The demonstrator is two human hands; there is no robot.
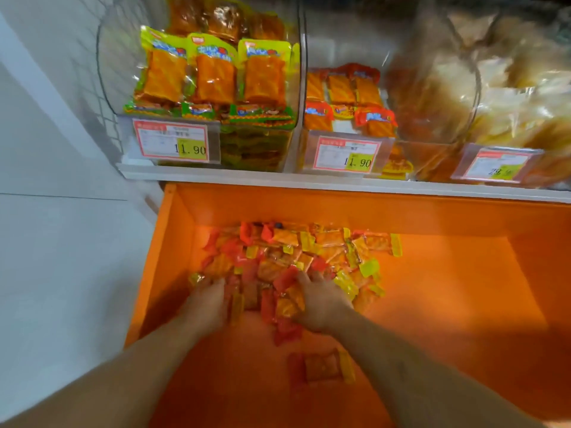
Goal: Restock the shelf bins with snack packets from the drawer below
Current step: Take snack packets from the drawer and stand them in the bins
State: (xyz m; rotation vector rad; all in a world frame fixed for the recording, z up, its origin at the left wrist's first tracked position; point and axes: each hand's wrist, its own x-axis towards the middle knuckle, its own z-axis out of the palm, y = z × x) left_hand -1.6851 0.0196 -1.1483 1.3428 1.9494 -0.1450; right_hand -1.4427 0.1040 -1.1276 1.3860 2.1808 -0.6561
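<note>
An open orange drawer holds a heap of red, orange and yellow snack packets. My left hand and my right hand are both down in the near side of the heap, fingers pushed in among the packets, with a clump of packets between them. How far the fingers curl round the packets is hidden. Above the drawer, a clear bin holds yellow-green packets. The middle bin holds red-topped ones.
A third bin at the right holds pale bagged snacks. Price tags hang on the white shelf edge. A lone packet lies near the drawer front. A white wall panel is at the left.
</note>
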